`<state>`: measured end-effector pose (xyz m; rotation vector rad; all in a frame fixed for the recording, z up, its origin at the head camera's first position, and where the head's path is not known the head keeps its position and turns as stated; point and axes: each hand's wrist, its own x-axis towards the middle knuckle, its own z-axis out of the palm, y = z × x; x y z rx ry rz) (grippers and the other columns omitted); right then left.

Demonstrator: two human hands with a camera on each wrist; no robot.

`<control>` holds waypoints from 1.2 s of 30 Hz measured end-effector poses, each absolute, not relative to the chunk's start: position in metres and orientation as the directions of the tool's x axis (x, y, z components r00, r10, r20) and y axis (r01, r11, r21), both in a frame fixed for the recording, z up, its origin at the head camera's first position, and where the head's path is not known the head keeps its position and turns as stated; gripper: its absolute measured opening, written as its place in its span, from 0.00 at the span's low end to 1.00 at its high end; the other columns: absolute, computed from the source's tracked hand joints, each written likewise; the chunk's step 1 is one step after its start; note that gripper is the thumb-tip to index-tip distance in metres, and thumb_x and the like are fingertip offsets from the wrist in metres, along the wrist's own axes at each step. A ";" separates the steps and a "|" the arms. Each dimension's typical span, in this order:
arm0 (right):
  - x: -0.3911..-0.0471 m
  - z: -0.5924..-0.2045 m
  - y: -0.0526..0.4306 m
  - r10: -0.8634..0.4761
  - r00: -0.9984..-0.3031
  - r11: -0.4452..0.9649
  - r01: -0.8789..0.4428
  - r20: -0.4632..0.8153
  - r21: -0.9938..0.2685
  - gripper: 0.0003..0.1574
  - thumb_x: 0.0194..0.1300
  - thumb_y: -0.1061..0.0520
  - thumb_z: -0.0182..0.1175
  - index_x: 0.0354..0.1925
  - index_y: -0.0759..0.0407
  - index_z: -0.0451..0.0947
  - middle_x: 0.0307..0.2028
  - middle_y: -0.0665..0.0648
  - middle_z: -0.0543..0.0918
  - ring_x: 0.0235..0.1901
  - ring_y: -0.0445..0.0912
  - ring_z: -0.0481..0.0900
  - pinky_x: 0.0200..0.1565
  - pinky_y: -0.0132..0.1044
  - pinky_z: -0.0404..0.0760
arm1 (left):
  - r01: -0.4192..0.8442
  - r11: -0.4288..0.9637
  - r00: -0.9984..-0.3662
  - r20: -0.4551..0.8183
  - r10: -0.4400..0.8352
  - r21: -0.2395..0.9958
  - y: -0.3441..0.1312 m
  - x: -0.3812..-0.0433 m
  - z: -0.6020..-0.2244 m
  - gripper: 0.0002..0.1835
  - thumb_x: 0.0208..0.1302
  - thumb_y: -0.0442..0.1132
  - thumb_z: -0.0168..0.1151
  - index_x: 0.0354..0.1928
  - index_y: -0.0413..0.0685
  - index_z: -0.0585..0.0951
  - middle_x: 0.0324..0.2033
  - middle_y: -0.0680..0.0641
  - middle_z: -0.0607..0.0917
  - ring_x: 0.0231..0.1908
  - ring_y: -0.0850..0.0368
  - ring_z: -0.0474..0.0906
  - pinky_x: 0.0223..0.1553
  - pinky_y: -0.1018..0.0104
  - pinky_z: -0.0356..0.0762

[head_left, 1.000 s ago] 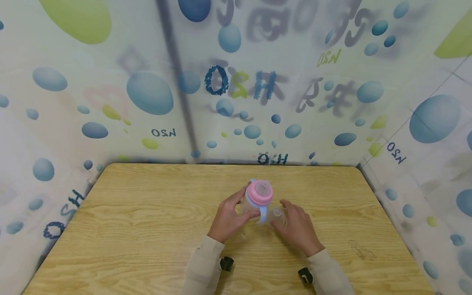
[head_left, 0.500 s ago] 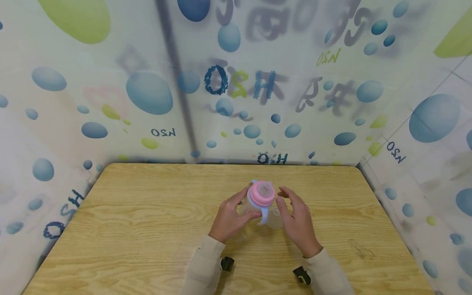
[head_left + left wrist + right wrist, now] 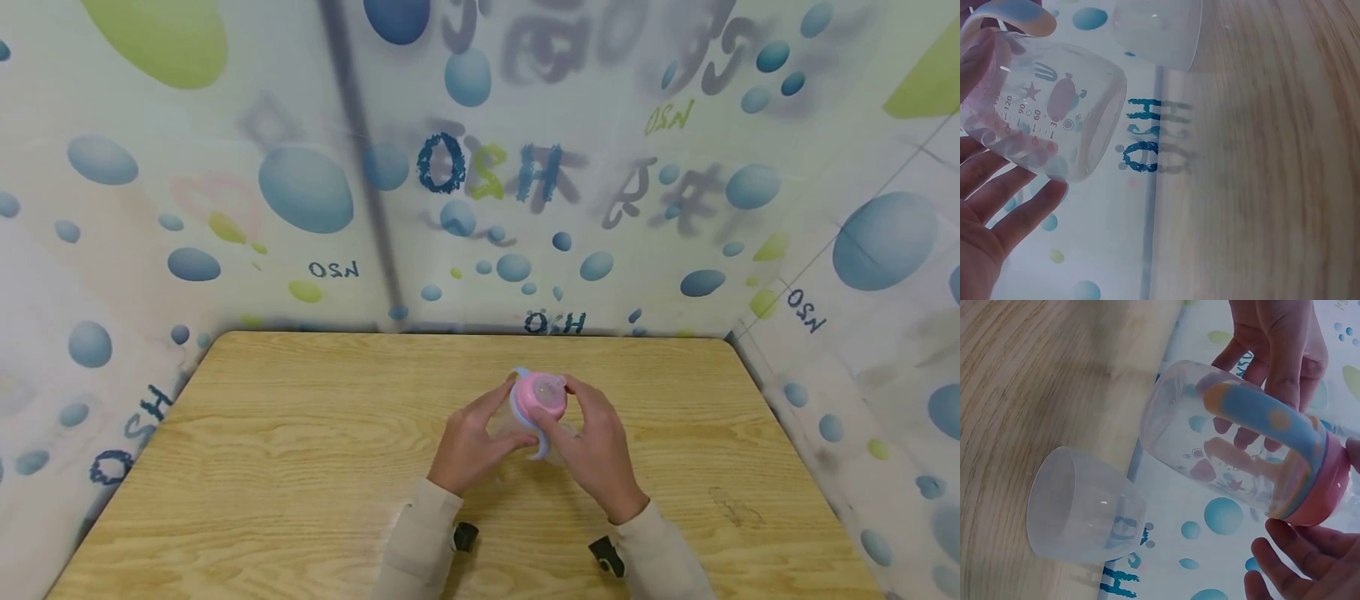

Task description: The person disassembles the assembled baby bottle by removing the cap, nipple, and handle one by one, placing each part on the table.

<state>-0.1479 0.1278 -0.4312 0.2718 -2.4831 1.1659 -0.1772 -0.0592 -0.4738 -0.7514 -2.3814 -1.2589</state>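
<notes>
A clear baby bottle (image 3: 1210, 450) with a pink collar (image 3: 534, 390), a clear teat and blue side handles tilts above the table. My left hand (image 3: 468, 442) grips its body, fingers on one side and thumb on the other. With thumb and forefinger, my right hand (image 3: 600, 446) pinches the pink collar; its other fingers (image 3: 1288, 584) spread loosely below. Scale marks and printed pictures show on the bottle (image 3: 1054, 106) in the left wrist view. Beneath the bottle, a frosted, see-through cap (image 3: 1079, 506) stands on the table, mostly covered by the right hand in the head view.
The wooden table (image 3: 300, 458) has its far edge against a wall (image 3: 637, 208) printed with blue and green spots. Dark scribble-like marks (image 3: 735, 507) lie at the table's right. A black clip (image 3: 465, 537) hangs by the left sleeve, another (image 3: 606, 557) by the right.
My right hand has left the frosted cap, risen, and taken hold of the bottle's pink collar. The bottle, still in my left hand, has shifted slightly right and tipped further toward the right hand.
</notes>
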 end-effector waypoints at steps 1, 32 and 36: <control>-0.148 -0.431 0.127 -0.006 -0.906 0.648 -0.326 0.423 -0.689 0.39 0.60 0.43 0.72 0.62 0.63 0.75 0.57 0.61 0.80 0.57 0.55 0.77 0.56 0.59 0.76 | 0.599 0.469 -0.799 0.528 0.289 0.649 -0.059 -0.177 -0.473 0.44 0.51 0.52 0.78 0.69 0.45 0.72 0.61 0.45 0.79 0.59 0.53 0.78 0.55 0.58 0.79; -0.145 -0.431 0.127 -0.130 -0.860 0.618 -0.459 0.493 -0.638 0.35 0.61 0.53 0.71 0.63 0.61 0.72 0.57 0.59 0.78 0.56 0.51 0.75 0.55 0.57 0.78 | 0.655 0.387 -0.756 0.558 0.343 0.650 -0.062 -0.178 -0.469 0.43 0.51 0.48 0.78 0.68 0.42 0.73 0.63 0.44 0.77 0.60 0.54 0.76 0.57 0.60 0.77; -0.146 -0.433 0.129 -0.159 -0.851 0.588 -0.488 0.500 -0.645 0.35 0.61 0.55 0.71 0.63 0.61 0.71 0.59 0.59 0.77 0.57 0.51 0.74 0.55 0.57 0.78 | 0.666 0.366 -0.746 0.567 0.350 0.650 -0.063 -0.178 -0.469 0.42 0.50 0.47 0.79 0.68 0.44 0.74 0.63 0.43 0.77 0.60 0.53 0.76 0.57 0.60 0.77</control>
